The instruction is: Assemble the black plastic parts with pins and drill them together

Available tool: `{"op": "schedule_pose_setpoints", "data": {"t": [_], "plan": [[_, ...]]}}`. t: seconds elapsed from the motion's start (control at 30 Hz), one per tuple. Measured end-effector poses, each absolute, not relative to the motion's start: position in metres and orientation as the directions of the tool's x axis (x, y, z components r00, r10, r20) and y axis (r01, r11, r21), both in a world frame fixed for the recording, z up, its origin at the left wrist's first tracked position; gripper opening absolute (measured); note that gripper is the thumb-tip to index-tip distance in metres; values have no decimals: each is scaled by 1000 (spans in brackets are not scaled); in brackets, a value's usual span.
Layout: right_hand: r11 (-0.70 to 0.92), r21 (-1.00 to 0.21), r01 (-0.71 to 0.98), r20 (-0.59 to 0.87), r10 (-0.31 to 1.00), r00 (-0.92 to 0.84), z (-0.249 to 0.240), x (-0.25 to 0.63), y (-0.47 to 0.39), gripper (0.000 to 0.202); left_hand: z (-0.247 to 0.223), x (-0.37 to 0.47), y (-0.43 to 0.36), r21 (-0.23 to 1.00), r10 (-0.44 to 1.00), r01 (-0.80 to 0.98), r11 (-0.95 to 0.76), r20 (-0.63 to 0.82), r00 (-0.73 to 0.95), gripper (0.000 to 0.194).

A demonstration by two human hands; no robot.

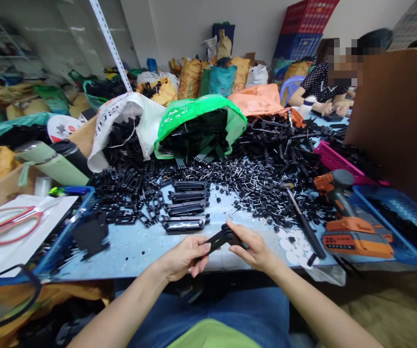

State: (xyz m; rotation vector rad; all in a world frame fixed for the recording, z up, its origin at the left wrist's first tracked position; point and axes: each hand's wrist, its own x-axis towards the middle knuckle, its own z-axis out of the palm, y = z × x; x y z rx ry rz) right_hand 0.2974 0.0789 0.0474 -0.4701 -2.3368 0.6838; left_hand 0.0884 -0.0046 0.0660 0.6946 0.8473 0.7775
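Observation:
Between my hands, above the front edge of the blue table, is a black plastic jointed part, tilted up to the right. My left hand grips its lower left end between thumb and fingers. At the upper right end, my right hand is closed around it, thumb and fingers pressing on the joint. Just beyond lies a stack of similar black assembled parts, set side by side in a row. Behind these spreads a pile of small black knobs with metal pins. Loose black clips are heaped to the left.
An orange cordless drill and a black-handled screwdriver lie at right, near a blue basket. Red-handled scissors rest on the left. Open sacks, one green, stand at the back. A co-worker sits at far right.

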Motion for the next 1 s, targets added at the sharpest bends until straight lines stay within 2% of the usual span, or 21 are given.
{"op": "schedule_pose_setpoints", "data": {"t": [0.1, 0.2, 0.33, 0.47, 0.7, 0.87, 1.0], "plan": [[823, -536, 185, 407, 445, -797, 54, 308, 77, 58, 62, 88, -14, 784, 796, -280, 554, -400, 454, 47], [881, -421, 217, 302, 362, -882, 65, 318, 68, 58, 66, 81, -29, 810, 800, -210, 547, -434, 414, 47], [942, -286, 177, 183, 235, -955, 81, 326, 49, 60, 81, 70, -51, 806, 742, -18, 591, -535, 404, 45], [966, -211, 148, 106, 173, -979, 90, 327, 35, 57, 95, 69, -67, 835, 775, 62, 547, -533, 339, 42], [967, -190, 169, 118, 194, -974, 92, 329, 24, 57, 111, 70, -70, 841, 784, 154, 519, -540, 306, 48], [958, -216, 189, 138, 222, -965, 100, 330, 18, 58, 121, 67, -68, 846, 779, 167, 506, -531, 332, 49], [962, -193, 192, 193, 230, -954, 102, 331, 15, 57, 122, 67, -71, 844, 774, 175, 507, -535, 339, 50]]}}
